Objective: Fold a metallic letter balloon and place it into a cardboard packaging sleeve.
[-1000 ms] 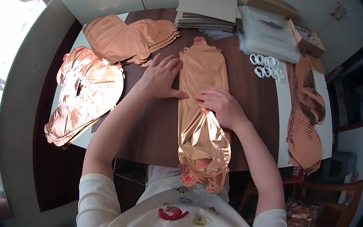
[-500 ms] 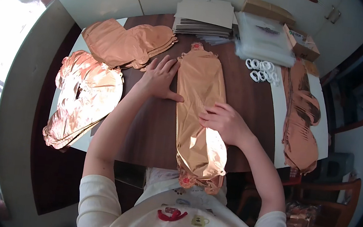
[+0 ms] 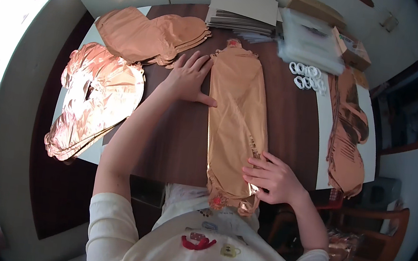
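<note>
A long folded rose-gold foil balloon (image 3: 237,108) lies lengthwise on the dark wooden table, its near end reaching past the table's front edge. Small red marks show at both of its ends. My left hand (image 3: 190,78) rests with fingers spread at its upper left side, the thumb touching the foil's edge. On the lower right part of the balloon lies my right hand (image 3: 275,179), fingers stretched out and flat over the foil. Neither hand grips anything.
More flat foil balloons (image 3: 150,34) and a shinier stack (image 3: 99,96) lie at left; another balloon (image 3: 346,142) lies at right. At the back are grey-white cards (image 3: 244,4), clear plastic bags (image 3: 308,43), white rings (image 3: 307,76) and an open cardboard box (image 3: 353,49). A wooden chair (image 3: 382,246) stands front right.
My right hand has slid down the balloon toward its near end, and the foil there lies flatter. My left hand stays at the upper left edge. The view has shifted slightly.
</note>
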{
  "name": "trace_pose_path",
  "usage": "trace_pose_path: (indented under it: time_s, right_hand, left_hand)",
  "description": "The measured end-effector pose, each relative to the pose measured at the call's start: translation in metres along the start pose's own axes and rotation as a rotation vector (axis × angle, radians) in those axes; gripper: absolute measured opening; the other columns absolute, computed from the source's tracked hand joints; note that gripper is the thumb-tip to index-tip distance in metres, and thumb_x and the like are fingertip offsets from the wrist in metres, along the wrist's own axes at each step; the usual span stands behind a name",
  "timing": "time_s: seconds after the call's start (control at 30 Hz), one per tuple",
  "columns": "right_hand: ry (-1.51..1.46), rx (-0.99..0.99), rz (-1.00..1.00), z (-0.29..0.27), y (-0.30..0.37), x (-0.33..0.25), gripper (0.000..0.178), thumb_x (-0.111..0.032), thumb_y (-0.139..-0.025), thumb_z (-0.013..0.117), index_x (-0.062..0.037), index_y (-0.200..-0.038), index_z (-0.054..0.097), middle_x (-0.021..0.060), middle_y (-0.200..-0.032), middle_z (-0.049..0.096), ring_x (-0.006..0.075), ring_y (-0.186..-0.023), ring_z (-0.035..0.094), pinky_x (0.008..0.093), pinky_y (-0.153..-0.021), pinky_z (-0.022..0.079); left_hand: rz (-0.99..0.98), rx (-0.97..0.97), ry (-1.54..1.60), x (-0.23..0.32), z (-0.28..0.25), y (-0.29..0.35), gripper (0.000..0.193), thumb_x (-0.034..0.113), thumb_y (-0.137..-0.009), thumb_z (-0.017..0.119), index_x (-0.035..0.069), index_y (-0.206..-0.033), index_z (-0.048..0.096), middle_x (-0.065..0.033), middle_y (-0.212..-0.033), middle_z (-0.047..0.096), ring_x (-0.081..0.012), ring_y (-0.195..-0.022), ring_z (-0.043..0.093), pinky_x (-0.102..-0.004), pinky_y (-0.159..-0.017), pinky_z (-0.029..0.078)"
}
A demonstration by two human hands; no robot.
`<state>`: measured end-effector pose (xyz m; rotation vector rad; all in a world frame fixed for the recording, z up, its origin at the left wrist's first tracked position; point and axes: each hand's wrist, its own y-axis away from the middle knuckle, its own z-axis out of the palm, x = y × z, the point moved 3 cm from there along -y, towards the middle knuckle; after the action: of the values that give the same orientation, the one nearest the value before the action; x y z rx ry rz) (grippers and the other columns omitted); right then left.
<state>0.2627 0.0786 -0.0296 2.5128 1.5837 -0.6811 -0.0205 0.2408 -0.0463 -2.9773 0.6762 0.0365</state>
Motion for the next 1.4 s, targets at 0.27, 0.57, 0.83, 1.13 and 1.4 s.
trace_pose_path:
  time_s: [0.27, 0.57, 0.83, 1.13, 1.4]
  right_hand:
    - [-0.056, 0.041, 0.023, 0.005, 0.002, 0.003, 0.035, -0.012, -0.070, 0.062, -0.0111, -0.104, 0.069, 0.0016, -0.119, 0.063, 0.0194, -0.121, 0.052, 0.0454, -0.109, 0.032]
    - [-0.071, 0.035, 0.023, 0.000, 0.001, 0.000, 0.037, -0.013, -0.068, 0.064, -0.0112, -0.104, 0.068, 0.0023, -0.119, 0.063, 0.0197, -0.121, 0.052, 0.0461, -0.109, 0.032]
    - [-0.090, 0.051, 0.015, -0.001, 0.000, 0.000, 0.038, -0.014, -0.063, 0.068, -0.0086, -0.101, 0.069, 0.0048, -0.117, 0.064, 0.0225, -0.118, 0.055, 0.0481, -0.108, 0.033]
    - [-0.129, 0.148, 0.007, 0.002, 0.004, 0.003, 0.027, -0.004, -0.066, 0.068, -0.0049, -0.093, 0.067, 0.0089, -0.113, 0.064, 0.0253, -0.114, 0.057, 0.0474, -0.106, 0.038]
    - [-0.104, 0.174, 0.001, 0.003, 0.004, 0.002, 0.020, -0.006, -0.068, 0.070, -0.0050, -0.088, 0.066, 0.0093, -0.112, 0.064, 0.0261, -0.112, 0.057, 0.0476, -0.104, 0.040]
  left_hand:
    - [0.228, 0.142, 0.001, 0.031, -0.009, 0.046, 0.110, 0.081, -0.064, 0.051, -0.004, -0.134, 0.042, -0.0169, -0.139, 0.039, -0.0300, -0.137, 0.028, -0.0526, -0.109, 0.023]
    - [0.278, 0.054, 0.076, 0.070, -0.023, 0.088, 0.117, 0.083, -0.059, 0.052, -0.005, -0.135, 0.039, -0.0174, -0.142, 0.037, -0.0308, -0.136, 0.029, -0.0507, -0.110, 0.021]
    - [0.304, 0.041, 0.132, 0.080, -0.022, 0.096, 0.117, 0.082, -0.061, 0.052, -0.005, -0.137, 0.036, -0.0177, -0.143, 0.036, -0.0312, -0.137, 0.028, -0.0510, -0.110, 0.021]
    - [0.304, -0.003, 0.252, 0.070, -0.012, 0.094, 0.101, 0.074, -0.074, 0.052, 0.003, -0.142, 0.031, -0.0194, -0.145, 0.032, -0.0321, -0.137, 0.029, -0.0529, -0.110, 0.021]
    - [0.323, 0.016, 0.237, 0.070, -0.011, 0.097, 0.101, 0.073, -0.073, 0.054, 0.004, -0.142, 0.030, -0.0192, -0.146, 0.032, -0.0324, -0.137, 0.028, -0.0536, -0.109, 0.020]
